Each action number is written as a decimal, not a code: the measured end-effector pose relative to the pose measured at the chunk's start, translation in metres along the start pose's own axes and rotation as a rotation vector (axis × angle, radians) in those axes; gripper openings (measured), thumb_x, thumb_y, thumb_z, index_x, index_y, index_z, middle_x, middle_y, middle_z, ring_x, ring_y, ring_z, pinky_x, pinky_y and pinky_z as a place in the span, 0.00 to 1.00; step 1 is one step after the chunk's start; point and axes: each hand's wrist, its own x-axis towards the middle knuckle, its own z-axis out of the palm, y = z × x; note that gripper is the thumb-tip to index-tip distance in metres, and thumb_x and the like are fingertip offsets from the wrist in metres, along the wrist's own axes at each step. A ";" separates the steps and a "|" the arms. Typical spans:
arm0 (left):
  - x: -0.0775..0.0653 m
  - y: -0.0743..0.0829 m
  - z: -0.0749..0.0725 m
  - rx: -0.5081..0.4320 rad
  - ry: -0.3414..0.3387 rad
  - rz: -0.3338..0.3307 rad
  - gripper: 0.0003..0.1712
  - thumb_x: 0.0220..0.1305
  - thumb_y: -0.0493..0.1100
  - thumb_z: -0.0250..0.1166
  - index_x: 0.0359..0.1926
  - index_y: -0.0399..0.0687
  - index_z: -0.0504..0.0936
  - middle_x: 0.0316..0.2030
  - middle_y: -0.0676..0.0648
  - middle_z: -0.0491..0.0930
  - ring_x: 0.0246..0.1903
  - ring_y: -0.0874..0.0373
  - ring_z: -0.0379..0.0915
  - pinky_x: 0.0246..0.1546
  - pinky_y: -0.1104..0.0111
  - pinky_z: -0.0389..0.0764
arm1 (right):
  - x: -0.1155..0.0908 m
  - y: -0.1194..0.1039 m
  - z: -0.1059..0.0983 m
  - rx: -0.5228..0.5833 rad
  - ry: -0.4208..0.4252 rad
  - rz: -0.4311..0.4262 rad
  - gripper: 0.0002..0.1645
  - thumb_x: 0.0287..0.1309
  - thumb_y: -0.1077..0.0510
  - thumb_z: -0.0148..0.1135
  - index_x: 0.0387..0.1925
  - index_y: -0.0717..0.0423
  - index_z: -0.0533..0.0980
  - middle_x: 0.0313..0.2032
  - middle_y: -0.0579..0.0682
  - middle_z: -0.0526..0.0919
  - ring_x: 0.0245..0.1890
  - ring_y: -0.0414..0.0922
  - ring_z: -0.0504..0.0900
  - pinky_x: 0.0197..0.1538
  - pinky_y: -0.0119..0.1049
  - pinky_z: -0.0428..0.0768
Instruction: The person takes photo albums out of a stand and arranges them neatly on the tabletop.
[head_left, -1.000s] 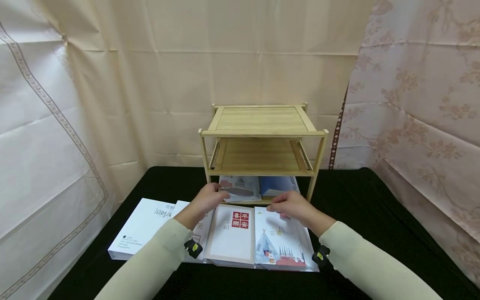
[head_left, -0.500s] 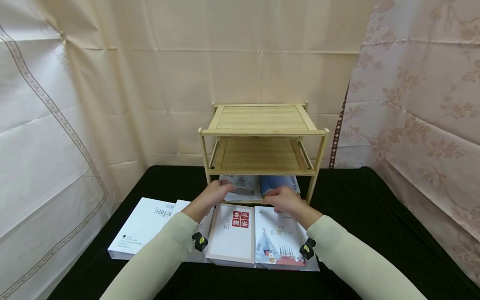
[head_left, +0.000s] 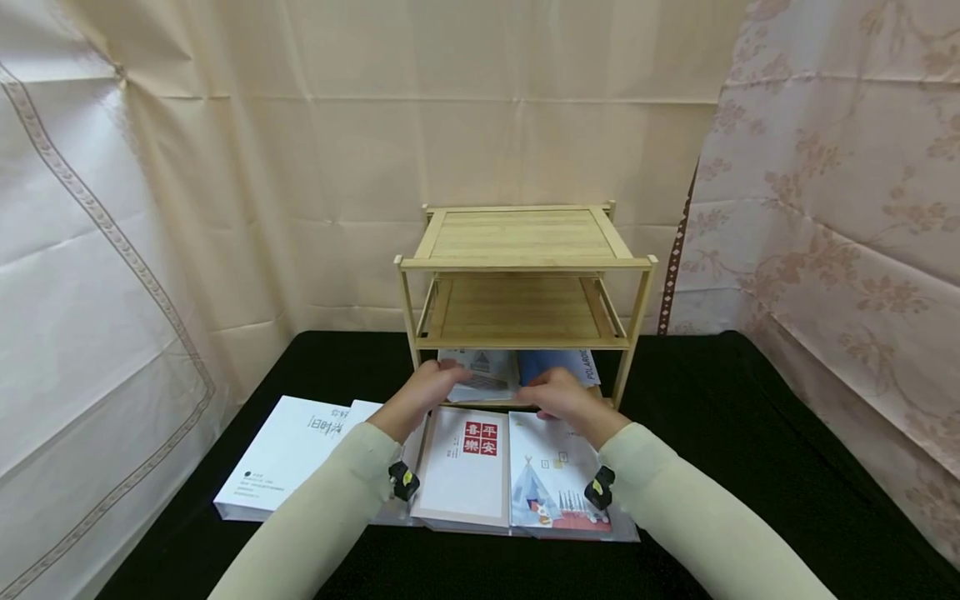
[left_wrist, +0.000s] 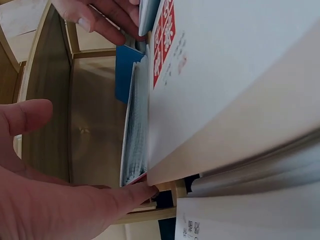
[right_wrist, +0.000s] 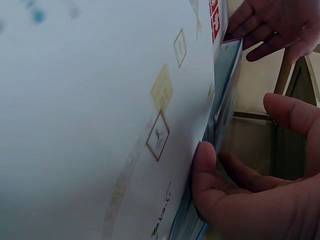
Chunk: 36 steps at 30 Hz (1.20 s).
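Two books lie on the bottom level of a wooden shelf rack (head_left: 525,265): a pale grey one (head_left: 483,379) on the left and a blue one (head_left: 558,362) marked POLAROID beside it. My left hand (head_left: 422,395) is at the grey book's left side, thumb raised over it; in the left wrist view its fingers (left_wrist: 132,196) touch the book's edge. Its thumb stands apart from them. My right hand (head_left: 576,403) reaches to the blue book's front, fingers bent loosely by the books' edges in the right wrist view, with the thumb (right_wrist: 287,110) apart. The hand partly hides the blue book.
Before the rack lies a row of white books: a thick one (head_left: 281,454) at the left, one with a red square print (head_left: 465,492) and one with a tent picture (head_left: 558,492). Black cloth (head_left: 720,467) covers the table. Curtains (head_left: 360,167) hang around it.
Both hands have moved inward toward each other, the right one leftward to the blue book's front, the left one slightly rightward over the grey book. The books and rack look unmoved.
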 end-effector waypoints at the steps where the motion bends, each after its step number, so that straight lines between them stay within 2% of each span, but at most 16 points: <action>1: 0.001 -0.001 0.000 0.000 0.001 0.000 0.44 0.70 0.56 0.62 0.78 0.40 0.60 0.77 0.39 0.62 0.75 0.40 0.59 0.76 0.45 0.61 | 0.001 0.000 0.001 0.004 -0.002 0.000 0.30 0.59 0.50 0.73 0.56 0.66 0.81 0.54 0.59 0.83 0.42 0.49 0.82 0.42 0.37 0.84; 7: 0.004 -0.005 0.001 0.009 0.006 0.009 0.43 0.70 0.54 0.62 0.76 0.37 0.61 0.76 0.38 0.64 0.73 0.40 0.64 0.75 0.46 0.64 | 0.004 -0.002 0.005 0.028 -0.010 0.002 0.31 0.57 0.50 0.74 0.57 0.66 0.80 0.52 0.58 0.83 0.38 0.48 0.82 0.37 0.34 0.81; 11: 0.005 -0.004 0.002 0.009 0.010 0.018 0.42 0.69 0.53 0.62 0.76 0.36 0.62 0.75 0.37 0.65 0.72 0.40 0.65 0.74 0.46 0.66 | 0.005 -0.002 0.006 0.048 -0.017 0.008 0.30 0.57 0.49 0.74 0.56 0.63 0.81 0.53 0.56 0.84 0.40 0.48 0.81 0.38 0.35 0.80; 15: 0.005 -0.004 0.003 0.023 0.016 0.020 0.42 0.69 0.53 0.62 0.75 0.35 0.63 0.74 0.36 0.66 0.71 0.39 0.65 0.73 0.46 0.67 | 0.008 -0.001 0.008 0.052 -0.013 0.022 0.30 0.57 0.48 0.73 0.56 0.60 0.82 0.52 0.54 0.84 0.37 0.48 0.80 0.39 0.35 0.79; 20: 0.005 -0.006 0.004 0.030 0.030 0.010 0.44 0.69 0.54 0.62 0.75 0.31 0.61 0.73 0.33 0.66 0.70 0.39 0.67 0.72 0.45 0.68 | 0.010 -0.001 0.010 0.099 -0.012 0.032 0.28 0.55 0.49 0.74 0.54 0.61 0.83 0.46 0.54 0.83 0.30 0.45 0.78 0.35 0.34 0.78; 24: 0.004 -0.006 0.003 0.028 0.036 0.013 0.46 0.69 0.55 0.63 0.76 0.31 0.59 0.74 0.33 0.65 0.70 0.39 0.67 0.72 0.45 0.68 | 0.010 -0.001 0.009 0.166 -0.010 0.053 0.22 0.55 0.51 0.75 0.47 0.61 0.83 0.39 0.54 0.82 0.28 0.44 0.76 0.33 0.33 0.78; 29: 0.003 -0.005 0.003 0.028 0.048 0.004 0.43 0.69 0.54 0.63 0.74 0.32 0.62 0.70 0.33 0.69 0.62 0.40 0.72 0.68 0.46 0.73 | 0.010 -0.003 0.011 0.217 0.006 0.070 0.17 0.57 0.51 0.74 0.40 0.60 0.81 0.32 0.51 0.79 0.28 0.45 0.76 0.32 0.33 0.77; 33: 0.002 -0.003 0.004 0.010 0.042 0.000 0.41 0.69 0.53 0.63 0.73 0.34 0.64 0.70 0.36 0.70 0.60 0.43 0.73 0.66 0.47 0.74 | 0.009 -0.008 0.013 0.190 0.006 0.052 0.19 0.55 0.50 0.75 0.41 0.58 0.81 0.31 0.49 0.77 0.30 0.46 0.75 0.33 0.35 0.75; 36: 0.002 -0.003 0.005 0.008 0.057 0.005 0.42 0.68 0.53 0.64 0.74 0.33 0.63 0.71 0.35 0.69 0.63 0.42 0.71 0.68 0.46 0.73 | 0.008 -0.010 0.015 0.248 -0.010 0.076 0.21 0.55 0.50 0.75 0.44 0.59 0.79 0.31 0.49 0.76 0.30 0.46 0.74 0.34 0.36 0.76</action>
